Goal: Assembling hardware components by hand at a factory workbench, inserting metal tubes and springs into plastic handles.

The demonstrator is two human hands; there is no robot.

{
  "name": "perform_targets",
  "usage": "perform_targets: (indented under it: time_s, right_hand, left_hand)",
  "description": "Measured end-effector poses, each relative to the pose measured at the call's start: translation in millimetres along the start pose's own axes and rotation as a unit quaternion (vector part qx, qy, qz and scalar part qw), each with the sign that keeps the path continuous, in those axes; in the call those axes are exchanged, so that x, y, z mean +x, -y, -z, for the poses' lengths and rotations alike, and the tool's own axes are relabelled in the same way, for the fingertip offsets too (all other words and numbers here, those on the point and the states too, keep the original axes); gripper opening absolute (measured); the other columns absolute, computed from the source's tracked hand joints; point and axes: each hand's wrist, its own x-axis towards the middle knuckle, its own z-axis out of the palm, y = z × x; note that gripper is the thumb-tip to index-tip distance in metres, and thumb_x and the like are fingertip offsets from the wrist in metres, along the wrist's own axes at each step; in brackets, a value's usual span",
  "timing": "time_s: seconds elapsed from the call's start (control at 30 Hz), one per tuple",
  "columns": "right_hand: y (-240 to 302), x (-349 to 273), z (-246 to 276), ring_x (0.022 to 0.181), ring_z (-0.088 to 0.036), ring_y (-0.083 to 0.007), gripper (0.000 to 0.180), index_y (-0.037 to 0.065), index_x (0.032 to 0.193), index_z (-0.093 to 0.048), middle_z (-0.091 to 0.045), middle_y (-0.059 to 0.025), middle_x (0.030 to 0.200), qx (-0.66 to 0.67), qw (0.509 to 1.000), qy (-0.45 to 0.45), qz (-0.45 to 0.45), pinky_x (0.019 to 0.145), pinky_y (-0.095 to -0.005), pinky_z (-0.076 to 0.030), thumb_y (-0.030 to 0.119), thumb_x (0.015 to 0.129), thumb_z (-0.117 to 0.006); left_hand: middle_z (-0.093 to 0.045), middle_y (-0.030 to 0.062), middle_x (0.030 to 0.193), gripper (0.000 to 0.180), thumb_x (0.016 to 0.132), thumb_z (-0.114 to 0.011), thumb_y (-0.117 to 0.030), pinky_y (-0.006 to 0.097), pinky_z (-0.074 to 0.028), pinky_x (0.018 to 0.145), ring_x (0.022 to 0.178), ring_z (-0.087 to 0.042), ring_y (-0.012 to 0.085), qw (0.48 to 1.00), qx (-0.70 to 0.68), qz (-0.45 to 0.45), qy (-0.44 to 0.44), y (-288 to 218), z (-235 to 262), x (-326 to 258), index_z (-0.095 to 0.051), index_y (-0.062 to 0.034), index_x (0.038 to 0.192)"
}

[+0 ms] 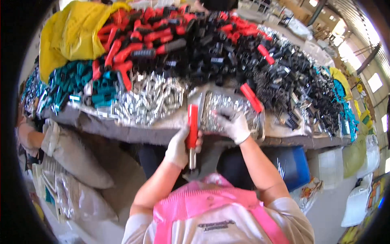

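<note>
I see a yellow plastic bag (71,34) at the far left of the worktop (134,132). Grey sacks (77,160) lean below its left edge. A blue crate (294,166) and a white container (329,164) stand under its right end. A dark printed label (213,225) sits on my pink apron (195,203).

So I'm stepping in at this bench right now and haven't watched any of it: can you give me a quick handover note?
Left hand, white-gloved, grips a red plastic handle with a metal shaft, held upright at the table edge.
Right hand, also gloved, reaches into the tray of small silvery metal parts.
Piles of red and black handles and teal handles lie behind.
Done: one handle in hand. Left: cannot tell how many.
</note>
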Motion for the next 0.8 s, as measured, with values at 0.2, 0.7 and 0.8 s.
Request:
perform_targets:
  time_s: [0.2, 0.7, 0.8]
  right_hand:
    - [27, -12, -20, 0.07, -0.058, -0.0112, 0.014, 0.0, 0.091, -0.065, -0.058, -0.0052, 0.087, 0.22, 0.971, 0.081, -0.04, 0.06, -0.0255, -0.055, -0.005, 0.079, -0.06]
    - [3, -36, -37, 0.061, -0.052, -0.0105, 0.006, 0.006, 0.086, -0.06, -0.059, -0.0021, 0.073, 0.451, 0.872, 0.033, -0.19, 0.056, -0.0236, -0.045, 0.004, 0.081, -0.062]
    - [-1, -37, -44, 0.063, -0.052, -0.0095, 0.008, 0.006, 0.086, -0.057, -0.058, -0.0021, 0.077, 0.372, 0.917, 0.035, -0.14, 0.057, -0.021, -0.043, 0.004, 0.081, -0.062]
  left_hand:
    - [-0.056, 0.0064, 0.084, 0.027, 0.094, -0.041, -0.031, 0.026, -0.045, 0.052, 0.064, -0.053, 0.0152, 0.998, 0.025, -0.015, 0.053, 1, -13, 13, -0.046, -0.0076, 0.106]
    - [-0.057, 0.0029, 0.079, 0.028, 0.093, -0.046, -0.029, 0.023, -0.042, 0.052, 0.063, -0.052, 0.0101, 0.964, 0.247, -0.094, -0.012, 10, -14, 0, -0.044, -0.0081, 0.111]
    - [-0.056, 0.004, 0.077, 0.031, 0.093, -0.047, -0.029, 0.022, -0.041, 0.052, 0.063, -0.052, 0.0091, 0.966, 0.241, -0.096, -0.007, 13, -12, 4, -0.041, -0.0065, 0.112]
